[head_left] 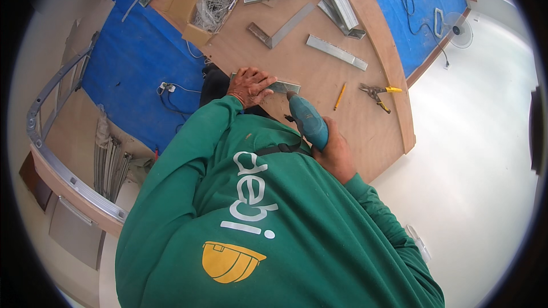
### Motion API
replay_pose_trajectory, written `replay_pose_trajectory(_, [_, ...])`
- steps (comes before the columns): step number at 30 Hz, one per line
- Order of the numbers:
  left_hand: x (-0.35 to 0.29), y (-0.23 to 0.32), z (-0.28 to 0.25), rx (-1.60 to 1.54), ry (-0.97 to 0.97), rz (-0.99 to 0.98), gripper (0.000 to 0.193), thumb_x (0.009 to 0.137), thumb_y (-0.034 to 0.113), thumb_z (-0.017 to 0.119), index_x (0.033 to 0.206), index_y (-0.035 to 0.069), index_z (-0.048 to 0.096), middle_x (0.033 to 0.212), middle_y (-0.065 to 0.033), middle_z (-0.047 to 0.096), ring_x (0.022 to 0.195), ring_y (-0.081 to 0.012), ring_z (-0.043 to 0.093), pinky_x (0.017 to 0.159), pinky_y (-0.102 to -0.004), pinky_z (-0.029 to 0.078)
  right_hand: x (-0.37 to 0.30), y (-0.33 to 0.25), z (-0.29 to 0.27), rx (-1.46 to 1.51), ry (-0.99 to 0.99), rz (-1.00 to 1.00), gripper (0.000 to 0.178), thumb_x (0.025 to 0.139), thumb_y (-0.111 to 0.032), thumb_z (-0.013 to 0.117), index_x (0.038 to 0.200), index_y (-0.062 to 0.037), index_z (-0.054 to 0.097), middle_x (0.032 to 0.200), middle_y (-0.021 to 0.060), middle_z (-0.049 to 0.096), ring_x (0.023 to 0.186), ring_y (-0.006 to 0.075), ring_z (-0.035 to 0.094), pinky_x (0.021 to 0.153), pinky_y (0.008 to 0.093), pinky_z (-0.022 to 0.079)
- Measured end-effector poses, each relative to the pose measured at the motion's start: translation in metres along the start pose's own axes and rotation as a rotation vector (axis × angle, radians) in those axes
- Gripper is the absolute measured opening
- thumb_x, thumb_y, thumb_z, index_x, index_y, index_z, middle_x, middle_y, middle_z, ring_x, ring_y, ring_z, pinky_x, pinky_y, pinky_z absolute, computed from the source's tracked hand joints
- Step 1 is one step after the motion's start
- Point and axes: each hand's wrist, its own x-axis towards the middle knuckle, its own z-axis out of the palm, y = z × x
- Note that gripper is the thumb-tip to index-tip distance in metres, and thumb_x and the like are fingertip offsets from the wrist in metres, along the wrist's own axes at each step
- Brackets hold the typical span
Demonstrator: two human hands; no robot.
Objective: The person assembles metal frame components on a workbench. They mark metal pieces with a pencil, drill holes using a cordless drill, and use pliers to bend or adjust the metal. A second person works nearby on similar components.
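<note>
Plywood board [342, 88] carries a metal strip [282, 86] near its front edge, pinned under the left hand [249, 84], fingers spread flat; right hand [334, 154] clenched around a teal drill [308, 121], tip at the strip.

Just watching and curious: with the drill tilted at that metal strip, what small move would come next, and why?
Probably press the teal drill tip down onto the metal strip. The left hand already pins the strip flat on the plywood board, and the right hand aims the drill at it.
</note>
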Motion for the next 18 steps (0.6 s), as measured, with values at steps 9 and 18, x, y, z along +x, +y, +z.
replay_pose_trajectory(9, [-0.0001,0.0009,-0.001,-0.007,-0.013,-0.011,0.048,0.097,0.047,0.077,0.142,0.031,0.072,0.125,0.0046,0.066,0.12,-0.0224,0.057,0.105,-0.0446,0.042,0.0,-0.002,-0.0029,0.019,-0.008,0.004,0.065,0.087,0.003,0.069,0.147,-0.0101,0.049,0.125,0.0281,0.072,0.12,0.0512,0.069,0.099,0.0552,0.056])
replay_pose_trajectory(18, [0.0007,0.0011,-0.0007,-0.016,-0.012,-0.013,0.048,0.097,0.047,0.077,0.143,0.031,0.072,0.125,0.0048,0.065,0.119,-0.0225,0.057,0.105,-0.0447,0.043,0.0004,-0.0025,-0.003,0.023,0.002,-0.02,0.065,0.086,0.004,0.069,0.146,-0.0106,0.05,0.125,0.0279,0.071,0.12,0.0517,0.069,0.099,0.0551,0.056])
